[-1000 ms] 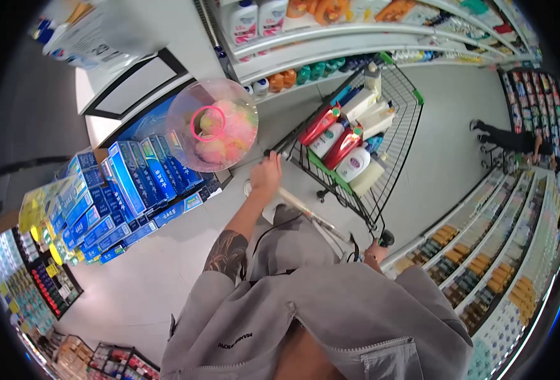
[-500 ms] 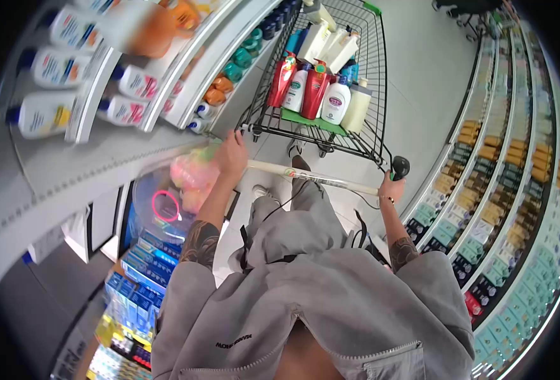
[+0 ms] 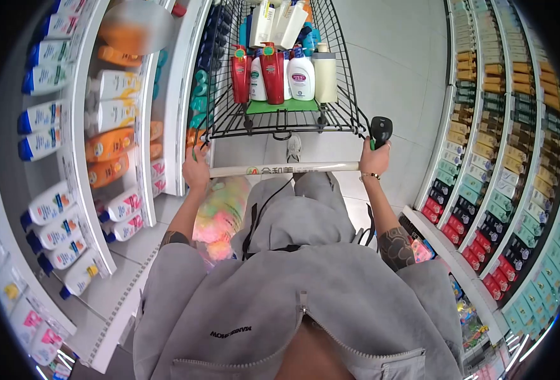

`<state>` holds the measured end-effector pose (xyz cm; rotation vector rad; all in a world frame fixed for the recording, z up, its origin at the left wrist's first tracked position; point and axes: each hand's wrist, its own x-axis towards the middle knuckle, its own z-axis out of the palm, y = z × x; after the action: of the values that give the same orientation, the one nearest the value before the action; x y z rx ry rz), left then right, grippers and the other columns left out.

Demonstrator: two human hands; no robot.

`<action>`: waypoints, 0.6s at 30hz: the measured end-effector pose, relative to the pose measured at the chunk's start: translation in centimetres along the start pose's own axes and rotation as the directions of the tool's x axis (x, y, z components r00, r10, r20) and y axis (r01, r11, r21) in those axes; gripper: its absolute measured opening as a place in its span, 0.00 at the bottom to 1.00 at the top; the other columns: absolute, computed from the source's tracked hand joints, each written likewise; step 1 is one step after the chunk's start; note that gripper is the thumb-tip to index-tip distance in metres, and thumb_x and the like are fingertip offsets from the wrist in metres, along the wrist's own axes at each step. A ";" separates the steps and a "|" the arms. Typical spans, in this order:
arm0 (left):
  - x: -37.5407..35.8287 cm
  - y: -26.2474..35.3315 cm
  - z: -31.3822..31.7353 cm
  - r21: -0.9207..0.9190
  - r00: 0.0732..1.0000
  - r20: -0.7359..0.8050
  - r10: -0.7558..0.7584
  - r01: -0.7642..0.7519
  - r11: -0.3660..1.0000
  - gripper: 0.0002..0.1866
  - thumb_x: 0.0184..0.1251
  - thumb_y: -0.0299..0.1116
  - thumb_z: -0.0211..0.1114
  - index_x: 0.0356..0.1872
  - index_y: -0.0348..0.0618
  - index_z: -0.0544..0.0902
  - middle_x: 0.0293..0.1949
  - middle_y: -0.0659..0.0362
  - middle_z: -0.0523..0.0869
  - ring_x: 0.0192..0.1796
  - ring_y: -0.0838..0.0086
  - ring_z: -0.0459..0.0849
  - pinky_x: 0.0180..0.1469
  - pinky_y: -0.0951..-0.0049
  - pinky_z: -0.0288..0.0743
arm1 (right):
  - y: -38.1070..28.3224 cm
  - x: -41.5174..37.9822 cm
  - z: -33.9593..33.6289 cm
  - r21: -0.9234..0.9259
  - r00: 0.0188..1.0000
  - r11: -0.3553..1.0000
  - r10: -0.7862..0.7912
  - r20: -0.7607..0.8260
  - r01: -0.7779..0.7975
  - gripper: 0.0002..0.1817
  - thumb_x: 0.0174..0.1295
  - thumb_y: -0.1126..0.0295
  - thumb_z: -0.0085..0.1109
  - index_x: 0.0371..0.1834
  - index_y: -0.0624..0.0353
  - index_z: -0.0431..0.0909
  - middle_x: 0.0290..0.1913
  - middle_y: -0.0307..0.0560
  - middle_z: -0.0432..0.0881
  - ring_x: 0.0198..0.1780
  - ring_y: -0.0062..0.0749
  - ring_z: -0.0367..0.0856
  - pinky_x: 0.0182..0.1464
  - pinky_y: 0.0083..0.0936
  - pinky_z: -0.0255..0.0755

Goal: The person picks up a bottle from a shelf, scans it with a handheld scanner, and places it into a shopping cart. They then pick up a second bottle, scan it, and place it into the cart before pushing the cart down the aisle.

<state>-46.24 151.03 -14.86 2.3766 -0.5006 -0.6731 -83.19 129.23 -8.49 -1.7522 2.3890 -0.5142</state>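
A black wire shopping cart (image 3: 280, 123) stands in front of me in a shop aisle. My left hand (image 3: 196, 170) grips the left end of its white handle bar (image 3: 286, 170). My right hand (image 3: 375, 161) grips the right end and also holds a black handheld scanner (image 3: 380, 130). Red, white and beige bottles (image 3: 280, 73) stand upright in the cart's basket. A clear bag of pink and yellow items (image 3: 220, 212) hangs below my left hand beside my leg.
Shelves with white, orange and blue-capped bottles (image 3: 96, 145) run close along the left. Shelves of small boxes and bottles (image 3: 502, 171) line the right. Grey tiled floor (image 3: 394, 69) stretches ahead between them.
The view has swung right, from a display of blue boxes to straight down the aisle. The cart now points straight ahead, and the bag has dropped from beside my raised left hand to below it.
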 end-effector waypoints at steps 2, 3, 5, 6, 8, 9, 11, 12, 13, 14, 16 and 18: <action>1.6 1.8 -0.6 0.027 1.000 0.008 0.009 -0.009 1.000 0.18 0.73 0.48 0.44 0.44 0.46 0.76 0.30 0.55 0.86 0.28 0.58 0.84 0.40 0.56 0.73 | -2.1 0.6 -0.2 0.039 1.000 0.999 0.020 -0.009 -0.019 0.24 0.54 0.56 0.62 0.48 0.61 0.71 0.39 0.56 0.82 0.40 0.53 0.81 0.42 0.42 0.73; 4.3 -1.2 1.0 0.142 0.984 -0.076 0.163 -0.151 0.978 0.19 0.73 0.49 0.43 0.44 0.47 0.77 0.30 0.56 0.86 0.26 0.59 0.84 0.39 0.56 0.73 | -3.0 1.1 -0.1 0.027 1.000 0.999 0.029 0.001 -0.029 0.23 0.55 0.57 0.62 0.47 0.61 0.72 0.39 0.56 0.82 0.41 0.53 0.81 0.42 0.43 0.73; 5.5 2.4 2.6 0.129 0.993 -0.002 0.120 -0.119 0.985 0.20 0.73 0.49 0.43 0.44 0.47 0.77 0.30 0.57 0.86 0.26 0.59 0.84 0.39 0.57 0.73 | -3.0 4.2 0.0 -0.008 0.999 0.999 0.034 0.026 -0.034 0.21 0.55 0.59 0.61 0.45 0.62 0.71 0.40 0.56 0.81 0.41 0.53 0.81 0.42 0.44 0.74; 6.3 2.9 1.9 0.097 0.997 0.033 0.064 -0.067 0.993 0.20 0.73 0.49 0.42 0.44 0.47 0.77 0.30 0.57 0.86 0.26 0.59 0.84 0.38 0.57 0.73 | -3.9 4.5 0.3 0.005 0.999 0.999 0.047 0.020 -0.047 0.21 0.55 0.59 0.61 0.45 0.62 0.71 0.40 0.56 0.81 0.41 0.53 0.81 0.42 0.44 0.74; 9.0 3.2 1.6 0.137 0.989 -0.009 0.148 -0.146 0.980 0.19 0.73 0.48 0.43 0.42 0.47 0.78 0.30 0.58 0.86 0.25 0.61 0.84 0.38 0.58 0.73 | -6.0 5.3 1.1 0.024 0.999 0.999 0.048 0.012 -0.048 0.22 0.55 0.59 0.61 0.47 0.63 0.70 0.40 0.56 0.81 0.41 0.53 0.81 0.42 0.43 0.74; 10.1 3.9 1.1 0.100 0.991 -0.007 0.132 -0.131 0.986 0.19 0.73 0.48 0.43 0.42 0.47 0.78 0.29 0.58 0.86 0.25 0.62 0.84 0.37 0.59 0.74 | -7.2 5.7 1.0 0.037 0.999 0.998 0.042 0.015 -0.043 0.23 0.55 0.59 0.61 0.48 0.64 0.70 0.40 0.56 0.80 0.41 0.53 0.81 0.42 0.44 0.74; 10.9 6.1 3.8 0.109 0.993 0.061 0.096 -0.102 0.989 0.18 0.73 0.47 0.43 0.41 0.46 0.77 0.29 0.59 0.86 0.23 0.65 0.85 0.36 0.61 0.74 | -5.7 8.3 2.2 0.003 0.994 0.995 0.097 0.052 -0.098 0.23 0.54 0.60 0.61 0.48 0.64 0.70 0.40 0.56 0.80 0.41 0.53 0.81 0.42 0.43 0.74; 12.3 6.6 3.0 0.103 0.992 0.049 0.118 -0.123 0.987 0.18 0.73 0.47 0.43 0.41 0.46 0.77 0.29 0.59 0.86 0.23 0.65 0.85 0.36 0.61 0.74 | -7.2 8.5 2.4 0.020 0.995 0.996 0.087 0.050 -0.088 0.23 0.54 0.60 0.61 0.47 0.63 0.70 0.40 0.57 0.80 0.41 0.53 0.81 0.42 0.43 0.74; 13.5 7.2 2.6 0.108 0.988 0.039 0.151 -0.154 0.982 0.18 0.73 0.47 0.43 0.41 0.46 0.77 0.28 0.59 0.86 0.23 0.65 0.84 0.36 0.61 0.74 | -8.3 8.9 2.5 0.026 0.996 0.996 0.084 0.027 -0.084 0.22 0.54 0.61 0.62 0.47 0.63 0.70 0.40 0.57 0.80 0.41 0.52 0.81 0.43 0.43 0.74; 14.7 8.0 2.5 0.108 0.983 0.028 0.180 -0.182 0.977 0.18 0.73 0.46 0.43 0.40 0.46 0.77 0.28 0.59 0.86 0.22 0.65 0.84 0.36 0.61 0.74 | -9.3 9.4 2.5 0.039 0.997 0.996 0.080 0.013 -0.080 0.22 0.54 0.61 0.62 0.47 0.63 0.70 0.40 0.57 0.80 0.41 0.52 0.81 0.43 0.43 0.74; 16.6 9.9 2.0 0.100 0.981 0.022 0.194 -0.195 0.976 0.18 0.73 0.46 0.43 0.40 0.46 0.77 0.27 0.59 0.86 0.22 0.65 0.84 0.35 0.61 0.74 | -11.3 10.5 2.6 0.040 0.998 0.997 0.062 0.012 -0.063 0.22 0.53 0.62 0.62 0.47 0.63 0.70 0.40 0.56 0.80 0.42 0.52 0.81 0.43 0.43 0.75; 17.4 11.4 4.5 0.119 0.983 0.057 0.172 -0.177 0.977 0.18 0.73 0.46 0.44 0.40 0.46 0.78 0.27 0.59 0.86 0.22 0.66 0.83 0.35 0.62 0.74 | -10.0 12.7 4.3 0.007 0.998 0.998 0.067 0.020 -0.067 0.21 0.54 0.63 0.62 0.47 0.63 0.70 0.41 0.56 0.80 0.42 0.51 0.81 0.43 0.43 0.74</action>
<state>-37.06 131.91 -16.48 2.3998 -0.7822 -0.6348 -76.91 113.77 -7.85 -1.6600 2.4195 -0.4947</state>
